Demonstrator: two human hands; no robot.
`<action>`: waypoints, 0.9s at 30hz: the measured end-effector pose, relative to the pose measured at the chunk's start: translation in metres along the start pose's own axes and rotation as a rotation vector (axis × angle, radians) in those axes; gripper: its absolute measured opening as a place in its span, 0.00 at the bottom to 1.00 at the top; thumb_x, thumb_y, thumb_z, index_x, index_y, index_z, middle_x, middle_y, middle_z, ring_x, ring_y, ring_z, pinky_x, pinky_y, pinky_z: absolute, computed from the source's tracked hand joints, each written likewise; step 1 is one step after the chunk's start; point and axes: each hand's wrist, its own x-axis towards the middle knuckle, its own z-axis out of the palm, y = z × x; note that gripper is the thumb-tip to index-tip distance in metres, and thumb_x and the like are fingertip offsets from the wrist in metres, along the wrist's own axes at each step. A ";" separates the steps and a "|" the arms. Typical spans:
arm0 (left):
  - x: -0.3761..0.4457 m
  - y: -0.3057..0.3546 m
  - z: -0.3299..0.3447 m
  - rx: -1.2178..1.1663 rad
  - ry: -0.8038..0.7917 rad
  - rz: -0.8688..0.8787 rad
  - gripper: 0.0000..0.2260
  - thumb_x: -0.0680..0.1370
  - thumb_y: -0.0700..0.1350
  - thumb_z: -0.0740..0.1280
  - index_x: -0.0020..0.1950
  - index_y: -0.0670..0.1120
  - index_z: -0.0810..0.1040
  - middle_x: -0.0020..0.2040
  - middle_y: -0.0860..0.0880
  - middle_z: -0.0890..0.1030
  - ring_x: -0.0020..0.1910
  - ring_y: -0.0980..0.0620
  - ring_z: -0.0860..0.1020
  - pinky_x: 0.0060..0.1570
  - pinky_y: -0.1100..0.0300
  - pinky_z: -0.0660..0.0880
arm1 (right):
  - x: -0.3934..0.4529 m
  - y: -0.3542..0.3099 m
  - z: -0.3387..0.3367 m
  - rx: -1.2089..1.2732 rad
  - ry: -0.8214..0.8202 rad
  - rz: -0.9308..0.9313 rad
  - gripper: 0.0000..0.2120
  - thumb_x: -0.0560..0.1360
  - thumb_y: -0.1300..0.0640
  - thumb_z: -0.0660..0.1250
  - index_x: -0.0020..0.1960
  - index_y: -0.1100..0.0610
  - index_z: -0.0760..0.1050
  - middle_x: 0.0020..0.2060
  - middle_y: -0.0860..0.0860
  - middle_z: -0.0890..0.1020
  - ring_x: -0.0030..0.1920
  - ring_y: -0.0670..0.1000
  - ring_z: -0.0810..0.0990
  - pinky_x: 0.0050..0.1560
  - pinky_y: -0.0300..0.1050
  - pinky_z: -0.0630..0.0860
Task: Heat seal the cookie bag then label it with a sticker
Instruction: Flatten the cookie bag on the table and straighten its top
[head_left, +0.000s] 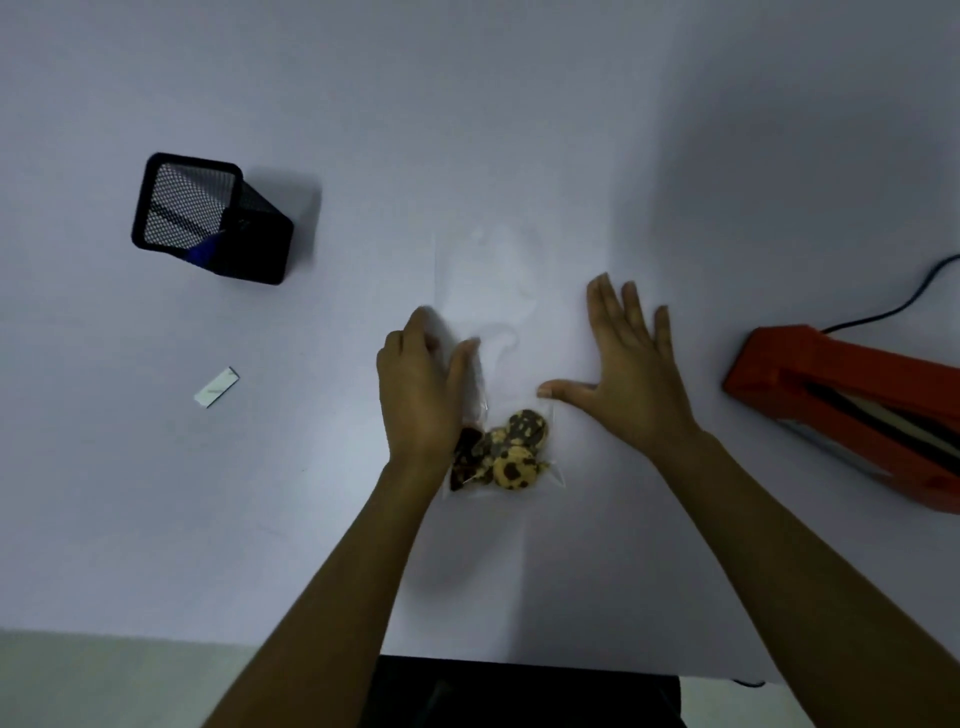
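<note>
A black mesh cup (208, 218) stands toward the desk's (519, 104) far left, a blue thing inside it. One sticker (216, 387) lies nearer the left edge, with bare desk around it. At the middle, one clear bag (493, 322) lies flat, several cookies (506, 452) at its near end. The left hand (421, 395) pinches the bag's left edge. The right hand (628, 358) lies spread, its thumb touching the bag's right edge. One red sealer (841, 405) sits at the right edge.

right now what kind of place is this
Likely a small desk or home packing station: a plain white table with an orange heat sealer, a black mesh pen holder and a clear cookie bag.
</note>
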 end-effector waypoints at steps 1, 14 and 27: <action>0.002 0.003 0.002 -0.042 -0.005 -0.038 0.16 0.76 0.54 0.69 0.59 0.47 0.73 0.46 0.50 0.78 0.46 0.53 0.75 0.46 0.59 0.76 | 0.000 0.000 0.000 -0.003 -0.003 0.004 0.57 0.66 0.26 0.61 0.78 0.55 0.37 0.79 0.51 0.43 0.78 0.53 0.39 0.75 0.57 0.35; 0.024 0.012 0.007 -0.239 -0.103 -0.273 0.11 0.72 0.52 0.74 0.49 0.48 0.82 0.49 0.52 0.83 0.50 0.54 0.80 0.54 0.60 0.75 | 0.000 -0.004 -0.002 0.025 -0.026 0.036 0.56 0.66 0.27 0.63 0.79 0.54 0.38 0.79 0.50 0.41 0.78 0.52 0.38 0.76 0.60 0.37; 0.021 0.019 -0.039 -0.657 -0.418 -0.261 0.05 0.79 0.41 0.65 0.50 0.44 0.81 0.43 0.50 0.84 0.40 0.55 0.82 0.37 0.68 0.76 | -0.009 -0.053 -0.026 1.014 0.058 0.336 0.08 0.77 0.59 0.66 0.55 0.54 0.80 0.61 0.46 0.77 0.69 0.51 0.70 0.72 0.49 0.64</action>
